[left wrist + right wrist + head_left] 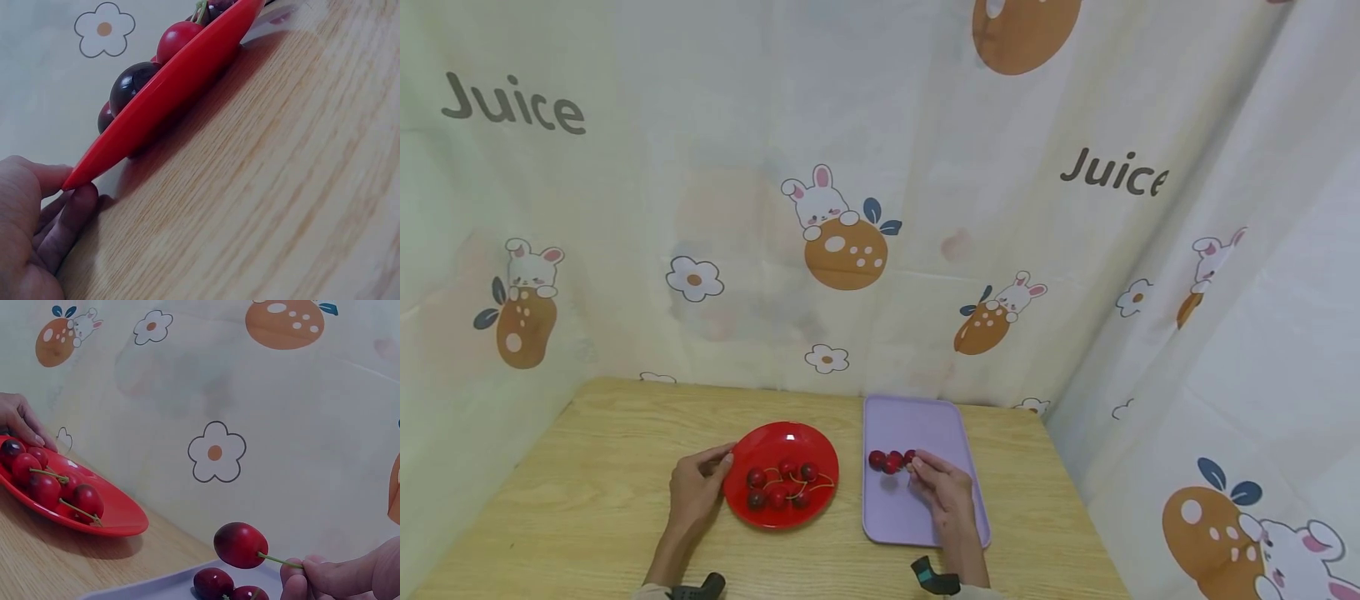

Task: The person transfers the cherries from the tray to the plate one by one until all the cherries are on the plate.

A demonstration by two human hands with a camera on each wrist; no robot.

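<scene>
My left hand (694, 493) pinches the left rim of a red plate (808, 437), thumb above and fingers beneath it in the left wrist view. Several dark-red cherries (778, 497) with green stems lie on this plate. Over a lilac tray (917, 417), my right hand (946, 492) pinches the green stem (280, 560) of one cherry (240, 545) between thumb and fingertips. That cherry hangs out to the left of the fingers. Below it, other cherries (213, 584) lie on the tray, cut off by the lower edge of the right wrist view.
Plate and tray stand side by side on a wood-grain table (617, 433), a narrow strip of tabletop between them. A pale curtain (737, 208) printed with rabbits, fruit and flowers encloses the back and both sides.
</scene>
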